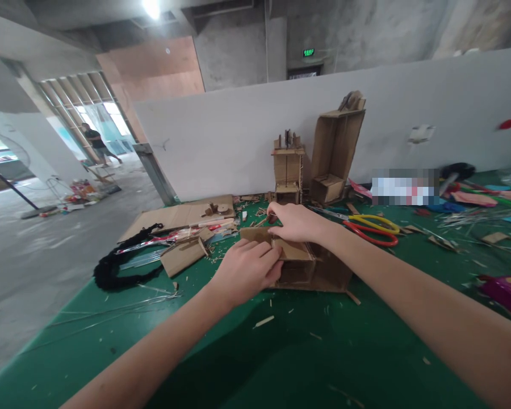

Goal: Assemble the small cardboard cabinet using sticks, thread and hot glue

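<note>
A small cardboard box (332, 271) with an open compartment lies on the green tabletop right in front of me. My left hand (249, 264) has its fingers curled over the left part of this box, gripping it. Above the box's far edge, my right hand (296, 221) is closed, thumb and index finger bent together. Whatever sits between those fingertips is too small to make out. Behind my hands stand a small cardboard structure (287, 167) with upright pieces on top and a taller open cardboard structure (338, 150).
Scissors with yellow and red handles (372, 227) lie right of the box. To the left are a black fuzzy strip (106, 272), a cut cardboard piece (183, 255) and a cardboard sheet (162, 216). A white partition (221, 142) borders the table's back. Scraps litter the surface.
</note>
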A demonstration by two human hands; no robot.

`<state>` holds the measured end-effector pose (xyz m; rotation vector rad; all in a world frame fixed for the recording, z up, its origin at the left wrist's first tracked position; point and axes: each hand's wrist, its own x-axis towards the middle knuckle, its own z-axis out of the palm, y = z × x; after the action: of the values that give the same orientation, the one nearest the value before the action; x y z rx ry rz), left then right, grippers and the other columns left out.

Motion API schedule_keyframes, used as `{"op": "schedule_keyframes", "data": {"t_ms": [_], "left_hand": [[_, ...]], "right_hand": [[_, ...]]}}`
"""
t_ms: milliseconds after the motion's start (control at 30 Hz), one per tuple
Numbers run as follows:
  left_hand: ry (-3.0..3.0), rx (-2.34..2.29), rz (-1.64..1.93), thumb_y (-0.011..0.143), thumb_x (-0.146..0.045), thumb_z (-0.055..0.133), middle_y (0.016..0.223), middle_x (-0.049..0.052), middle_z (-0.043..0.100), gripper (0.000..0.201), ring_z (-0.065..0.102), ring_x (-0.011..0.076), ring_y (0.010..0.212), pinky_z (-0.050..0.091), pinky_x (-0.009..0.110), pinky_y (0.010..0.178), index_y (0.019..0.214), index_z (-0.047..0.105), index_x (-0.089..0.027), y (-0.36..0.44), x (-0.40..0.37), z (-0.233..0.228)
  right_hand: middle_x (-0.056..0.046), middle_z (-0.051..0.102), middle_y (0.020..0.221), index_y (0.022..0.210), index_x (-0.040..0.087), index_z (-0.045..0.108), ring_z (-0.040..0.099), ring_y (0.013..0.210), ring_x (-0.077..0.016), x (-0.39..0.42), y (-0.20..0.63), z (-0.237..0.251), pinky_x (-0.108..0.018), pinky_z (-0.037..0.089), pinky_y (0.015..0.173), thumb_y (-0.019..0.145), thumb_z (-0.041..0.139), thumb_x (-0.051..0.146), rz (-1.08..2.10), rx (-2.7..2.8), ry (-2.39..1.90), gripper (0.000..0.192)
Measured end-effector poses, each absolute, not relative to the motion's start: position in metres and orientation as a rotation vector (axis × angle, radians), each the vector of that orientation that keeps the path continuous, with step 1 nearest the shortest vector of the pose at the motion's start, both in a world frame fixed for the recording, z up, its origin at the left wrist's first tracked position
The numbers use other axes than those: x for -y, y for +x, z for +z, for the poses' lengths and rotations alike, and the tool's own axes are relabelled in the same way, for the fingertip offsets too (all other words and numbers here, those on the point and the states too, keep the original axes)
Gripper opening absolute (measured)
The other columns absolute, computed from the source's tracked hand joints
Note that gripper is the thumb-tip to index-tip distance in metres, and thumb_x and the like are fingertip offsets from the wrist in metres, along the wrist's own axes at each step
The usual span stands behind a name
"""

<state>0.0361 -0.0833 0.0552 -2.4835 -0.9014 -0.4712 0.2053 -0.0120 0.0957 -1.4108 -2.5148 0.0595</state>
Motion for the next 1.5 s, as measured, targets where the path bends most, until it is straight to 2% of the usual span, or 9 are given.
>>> {"op": "schedule_keyframes", "data": {"t_ms": [400, 600, 667, 733, 833, 967, 1133, 1367, 1500], "left_hand": [[-2.600, 0.982, -0.556, 0.091, -0.032, 0.043, 0.101, 0.008, 0.066, 0.028, 0.061, 0.0230, 0.092, 0.047, 0.039, 0.079, 0.113, 0.054, -0.018, 0.026, 0.080, 0.056], [-2.443, 1.179, -1.106, 0.090, -0.023, 0.041, 0.106, 0.009, 0.062, 0.026, 0.057, 0.0218, 0.103, 0.047, 0.038, 0.088, 0.112, 0.053, -0.019, -0.002, 0.067, 0.072], [-2.480, 1.250, -1.140, 0.086, -0.031, 0.051, 0.126, 0.011, 0.051, 0.046, 0.047, 0.0252, 0.119, 0.042, 0.042, 0.098, 0.129, 0.040, -0.021, -0.013, 0.061, 0.083], [-2.671, 1.272, -1.038, 0.077, -0.040, 0.063, 0.146, 0.013, 0.029, 0.082, 0.032, 0.0301, 0.133, 0.033, 0.045, 0.107, 0.143, 0.017, -0.023, -0.024, 0.056, 0.093], [-2.960, 1.365, -0.844, 0.071, -0.043, 0.070, 0.153, 0.011, 0.016, 0.107, 0.025, 0.0325, 0.137, 0.032, 0.047, 0.108, 0.146, -0.004, -0.030, -0.038, 0.054, 0.105], [-3.121, 1.443, -0.864, 0.069, -0.039, 0.072, 0.147, 0.009, 0.031, 0.105, 0.042, 0.0301, 0.127, 0.043, 0.043, 0.100, 0.146, 0.000, -0.036, -0.054, 0.061, 0.109], [-3.072, 1.529, -1.002, 0.067, -0.042, 0.073, 0.147, 0.008, 0.032, 0.095, 0.036, 0.0321, 0.131, 0.042, 0.043, 0.102, 0.143, 0.016, -0.036, -0.086, 0.066, 0.093], [-3.049, 1.670, -0.960, 0.066, -0.047, 0.073, 0.145, 0.011, 0.033, 0.091, 0.037, 0.0350, 0.129, 0.044, 0.045, 0.098, 0.140, 0.023, -0.030, -0.116, 0.056, 0.057], [-3.118, 1.739, -0.850, 0.065, -0.044, 0.075, 0.148, 0.011, 0.027, 0.097, 0.035, 0.0337, 0.132, 0.047, 0.041, 0.095, 0.142, 0.017, -0.033, -0.108, 0.053, 0.054]], "right_hand": [[-0.011, 0.066, 0.099, 0.108, 0.020, 0.051, 0.062, 0.085, -0.0232, 0.018, 0.204, 0.097, -0.029, 0.040, 0.065, 0.087, 0.043, 0.037, 0.095, 2.460, -1.351, 0.029], [-0.008, 0.066, 0.088, 0.111, 0.020, 0.049, 0.059, 0.075, -0.0201, 0.028, 0.198, 0.102, -0.028, 0.035, 0.061, 0.090, 0.038, 0.033, -0.028, 2.406, -1.200, 0.027], [-0.008, 0.066, 0.087, 0.113, 0.019, 0.049, 0.059, 0.075, -0.0201, 0.033, 0.191, 0.108, -0.029, 0.035, 0.060, 0.090, 0.039, 0.032, -0.078, 2.435, -1.112, 0.028], [-0.009, 0.066, 0.088, 0.113, 0.018, 0.051, 0.058, 0.075, -0.0206, 0.039, 0.182, 0.115, -0.029, 0.034, 0.059, 0.090, 0.040, 0.031, -0.135, 2.503, -1.018, 0.029], [-0.010, 0.064, 0.088, 0.109, 0.019, 0.056, 0.057, 0.071, -0.0198, 0.048, 0.166, 0.124, -0.029, 0.033, 0.056, 0.089, 0.041, 0.027, -0.181, 2.649, -0.839, 0.026], [-0.010, 0.064, 0.098, 0.109, 0.020, 0.057, 0.057, 0.076, -0.0204, 0.058, 0.148, 0.128, -0.028, 0.032, 0.053, 0.088, 0.044, 0.027, -0.171, 2.697, -0.685, 0.026], [-0.012, 0.064, 0.093, 0.121, 0.015, 0.051, 0.056, 0.072, -0.0203, 0.069, 0.142, 0.128, -0.030, 0.035, 0.055, 0.092, 0.034, 0.024, -0.031, 2.522, -0.774, 0.034], [-0.003, 0.062, 0.088, 0.099, 0.019, 0.057, 0.054, 0.077, -0.0136, 0.090, 0.148, 0.117, -0.026, 0.041, 0.067, 0.095, 0.035, 0.032, 0.727, 2.062, -0.709, 0.026], [-0.004, 0.059, 0.099, 0.094, 0.024, 0.062, 0.054, 0.085, -0.0150, 0.109, 0.153, 0.097, -0.027, 0.042, 0.068, 0.091, 0.046, 0.040, 0.851, 1.893, -0.790, 0.023]]}}
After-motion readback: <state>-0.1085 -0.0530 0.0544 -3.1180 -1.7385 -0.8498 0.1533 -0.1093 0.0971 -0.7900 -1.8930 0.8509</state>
